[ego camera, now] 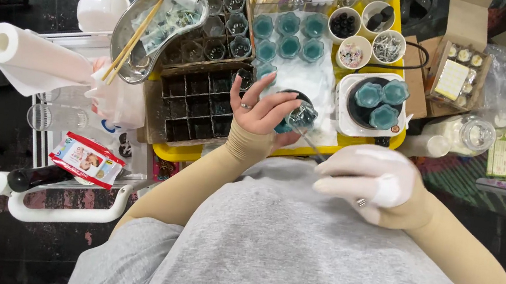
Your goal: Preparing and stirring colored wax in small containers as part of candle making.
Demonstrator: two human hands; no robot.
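The left hand (pixel 262 109) curls its fingers around one small teal-filled glass jar (pixel 301 114). Beside it, the gloved right hand (pixel 372 178) pinches one thin stick (pixel 310 145) touching the jar. Beyond the left hand sit six teal flower-shaped cups (pixel 286 35); three more (pixel 381 100) rest beyond the right hand.

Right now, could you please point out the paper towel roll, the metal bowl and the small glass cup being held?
paper towel roll (pixel 30 58), head view, on its white side.
metal bowl (pixel 126 19), head view, on its left rim.
small glass cup (pixel 302 115), head view, on its clear wall beside the left hand (pixel 264 112).
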